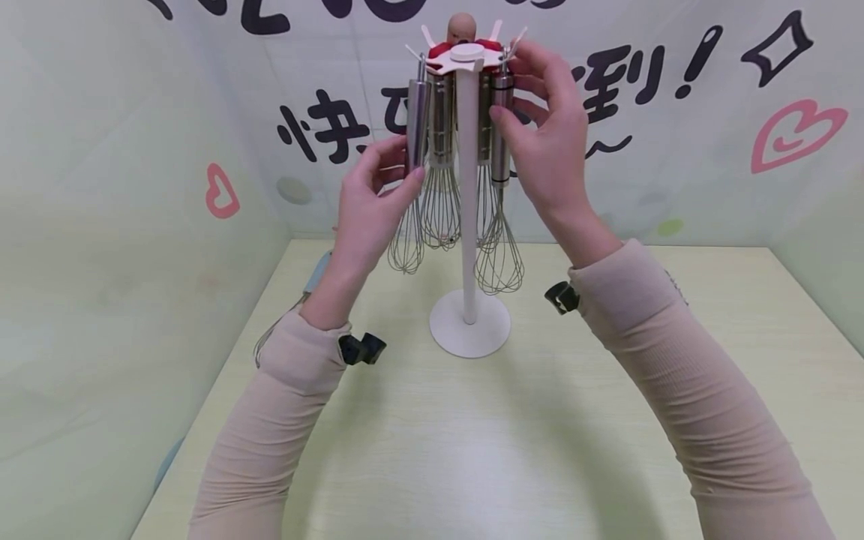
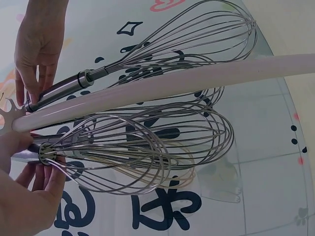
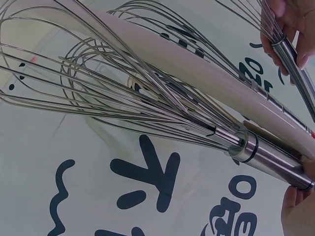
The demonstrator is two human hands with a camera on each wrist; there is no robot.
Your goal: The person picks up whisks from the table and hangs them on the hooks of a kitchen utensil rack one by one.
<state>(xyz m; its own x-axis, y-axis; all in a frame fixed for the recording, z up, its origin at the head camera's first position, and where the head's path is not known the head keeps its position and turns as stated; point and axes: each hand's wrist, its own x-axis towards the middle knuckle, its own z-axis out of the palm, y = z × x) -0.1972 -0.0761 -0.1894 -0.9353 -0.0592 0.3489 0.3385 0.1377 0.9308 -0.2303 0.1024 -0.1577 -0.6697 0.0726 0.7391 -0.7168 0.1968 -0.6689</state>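
Observation:
A white stand (image 1: 467, 210) with hooks round its top carries several wire whisks with steel handles. On its left side, my left hand (image 1: 378, 199) pinches the handle of a whisk (image 1: 417, 124) between thumb and fingers; its wire loops (image 2: 113, 152) spread beyond that hand in the left wrist view. My right hand (image 1: 552, 131) grips the handle of another whisk (image 1: 501, 127) on the right, with fingertips near its top end by the hook. Both whisks hang wires down. Between them, behind the post, more steel-handled whisks (image 1: 442, 120) hang, partly hidden.
The stand's round white base (image 1: 470, 341) rests on a pale wooden table (image 1: 445, 450). A light blue handle (image 1: 318, 271) with wires lies at the left, partly behind my left wrist. A brown knob (image 1: 462, 28) and red parts show behind the stand's top. A printed cloth (image 1: 648, 172) hangs behind.

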